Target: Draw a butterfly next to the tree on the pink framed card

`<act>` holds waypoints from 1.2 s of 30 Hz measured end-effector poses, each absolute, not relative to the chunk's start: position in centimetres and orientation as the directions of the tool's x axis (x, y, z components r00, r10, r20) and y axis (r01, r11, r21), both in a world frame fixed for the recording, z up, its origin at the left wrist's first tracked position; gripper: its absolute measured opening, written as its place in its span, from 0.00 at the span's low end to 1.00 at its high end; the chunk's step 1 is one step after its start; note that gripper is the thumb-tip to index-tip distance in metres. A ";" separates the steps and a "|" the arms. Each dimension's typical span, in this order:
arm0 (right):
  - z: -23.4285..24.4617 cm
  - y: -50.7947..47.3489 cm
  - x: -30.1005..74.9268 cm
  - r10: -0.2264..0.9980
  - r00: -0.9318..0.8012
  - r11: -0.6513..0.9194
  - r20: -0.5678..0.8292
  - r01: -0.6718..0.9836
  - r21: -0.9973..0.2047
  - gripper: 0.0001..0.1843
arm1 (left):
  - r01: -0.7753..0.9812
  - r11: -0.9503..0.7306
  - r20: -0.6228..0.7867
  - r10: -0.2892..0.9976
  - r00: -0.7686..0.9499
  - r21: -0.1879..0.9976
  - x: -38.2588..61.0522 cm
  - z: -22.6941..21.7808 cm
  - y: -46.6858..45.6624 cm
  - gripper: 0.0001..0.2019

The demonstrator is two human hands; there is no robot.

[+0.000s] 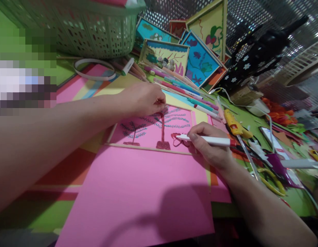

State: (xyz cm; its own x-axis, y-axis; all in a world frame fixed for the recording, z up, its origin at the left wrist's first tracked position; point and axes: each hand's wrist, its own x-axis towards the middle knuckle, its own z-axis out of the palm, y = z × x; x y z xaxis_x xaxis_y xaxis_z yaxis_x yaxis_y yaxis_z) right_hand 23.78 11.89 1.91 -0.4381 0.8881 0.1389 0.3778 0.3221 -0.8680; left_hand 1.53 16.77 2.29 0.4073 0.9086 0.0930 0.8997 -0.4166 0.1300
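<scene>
A white-barrelled red marker (pixel 217 141) is pinched in my right hand (pixel 213 145), its tip on a small red outline (pixel 176 137) on pink paper (pixel 148 181). Thin wooden strips (pixel 148 149) frame that part of the sheet, where tree shapes with brown trunks (pixel 162 132) and teal branches are drawn. My left hand (pixel 146 97) rests at the frame's top edge, above the tall tree. Its fingers are curled together near the paper; whether anything is between them is hidden.
Several markers (pixel 184 91) lie behind the frame. Framed pictures (pixel 164 56) lean at the back beside a green basket (pixel 97 31). To the right are a yellow glue gun (pixel 235 123), yellow-handled scissors (pixel 273 181) and a phone (pixel 274 140). A white ring (pixel 94 78) lies left.
</scene>
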 end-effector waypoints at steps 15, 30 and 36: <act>2.1 11.9 23.7 0.865 -0.468 0.378 0.182 0.369 -0.849 0.08 | 0.906 -0.411 0.110 0.910 0.401 0.097 1.4 1.8 17.3 0.18; 1.7 12.0 23.8 0.879 -0.447 0.335 0.166 0.331 -0.882 0.08 | 0.900 -0.419 0.113 0.907 0.407 0.122 1.4 2.2 16.7 0.16; 1.8 12.0 23.9 0.876 -0.452 0.338 0.166 0.332 -0.880 0.07 | 0.906 -0.406 0.113 0.912 0.394 0.122 1.5 1.9 17.2 0.15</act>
